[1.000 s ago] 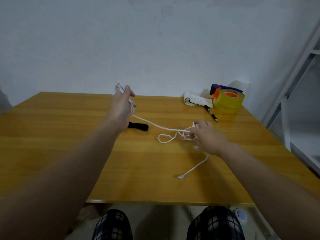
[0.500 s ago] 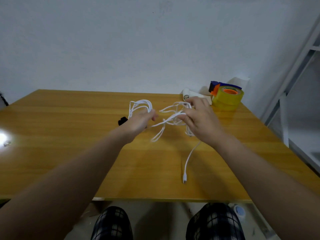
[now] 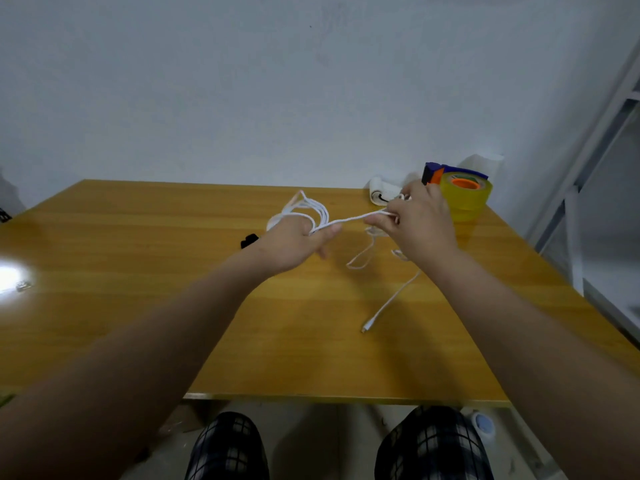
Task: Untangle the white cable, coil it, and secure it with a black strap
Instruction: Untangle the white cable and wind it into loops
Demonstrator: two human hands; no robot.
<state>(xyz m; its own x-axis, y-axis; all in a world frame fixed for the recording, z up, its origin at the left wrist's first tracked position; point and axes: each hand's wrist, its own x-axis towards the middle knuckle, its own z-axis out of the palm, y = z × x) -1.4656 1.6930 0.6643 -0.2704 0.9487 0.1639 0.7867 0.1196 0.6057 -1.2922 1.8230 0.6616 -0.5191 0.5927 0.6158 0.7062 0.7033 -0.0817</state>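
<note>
Above the wooden tabletop's (image 3: 138,306) far half, the left hand (image 3: 294,237) grips loops of thin white cable (image 3: 349,220); the right hand (image 3: 419,223) pinches its taut strand; the black strap (image 3: 248,240) lies beside the left wrist.

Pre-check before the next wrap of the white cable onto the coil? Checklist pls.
1. Left hand grips the coiled loops: ok.
2. Right hand pinches the white cable, strand taut between hands: ok.
3. Slack below right hand free of knots: cannot tell.
4. Plug end lies loose on the table: ok.
5. Black strap on table, untouched: ok.
</note>
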